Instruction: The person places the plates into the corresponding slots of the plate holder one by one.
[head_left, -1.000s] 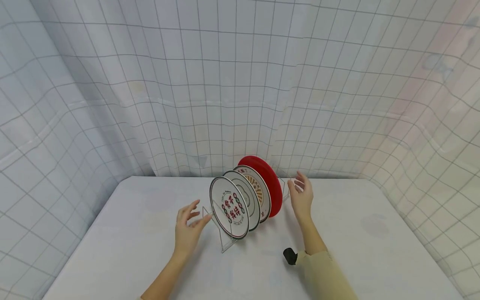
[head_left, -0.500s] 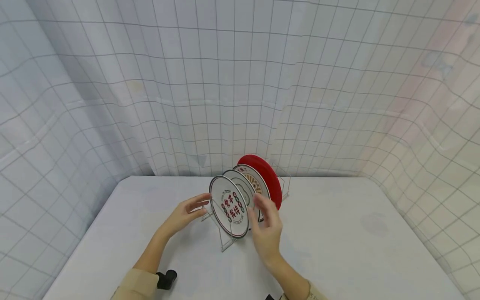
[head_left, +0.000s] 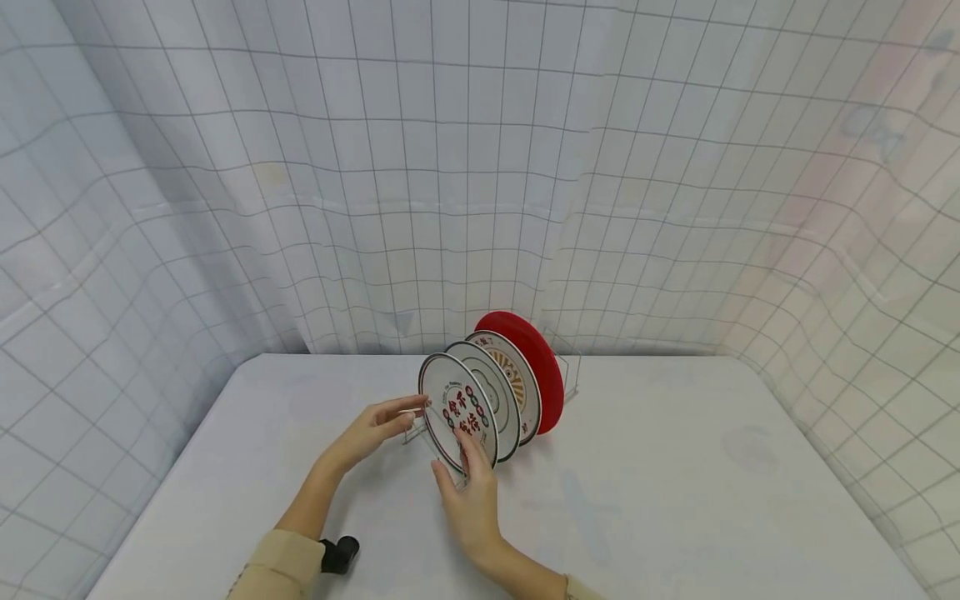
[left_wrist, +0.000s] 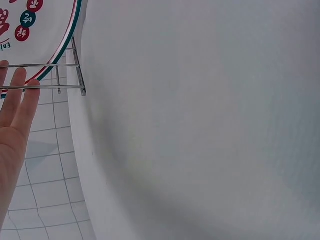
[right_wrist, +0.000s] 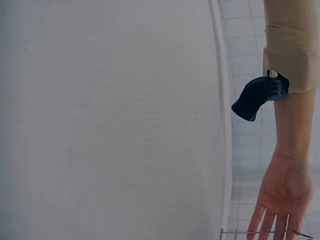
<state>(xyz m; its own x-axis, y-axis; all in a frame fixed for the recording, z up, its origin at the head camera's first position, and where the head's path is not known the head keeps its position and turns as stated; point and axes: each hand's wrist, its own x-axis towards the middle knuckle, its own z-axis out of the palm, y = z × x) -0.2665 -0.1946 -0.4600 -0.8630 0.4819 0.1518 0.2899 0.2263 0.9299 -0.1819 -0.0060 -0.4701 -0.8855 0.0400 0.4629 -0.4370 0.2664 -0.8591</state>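
Observation:
A wire dish rack [head_left: 414, 431] stands on the table, holding several plates upright. Foremost is a white plate [head_left: 457, 400] with red characters and a dark rim. My left hand [head_left: 378, 425] is at the rack's near left side, its straight fingertips at the wires beside that plate. In the left wrist view, fingers [left_wrist: 25, 112] overlap two rack wires [left_wrist: 55, 87]. My right hand [head_left: 474, 500] is at the near end, fingers extended over the front plate's lower face, thumb apart. In the right wrist view, its fingers [right_wrist: 267, 222] reach a wire of the rack.
Behind the front plate stand a white ringed plate [head_left: 498, 412], a plate with a tan ray pattern [head_left: 525, 392] and a red plate [head_left: 551, 375]. The white table [head_left: 675, 475] meets a grid-patterned curtain [head_left: 480, 167] at the back. A black wrist camera [head_left: 341, 554] sits by the left sleeve.
My right hand has moved from the rack's far right end leftward and toward me to its near end. My left hand has shifted slightly along the near side. Rack and plates look unmoved.

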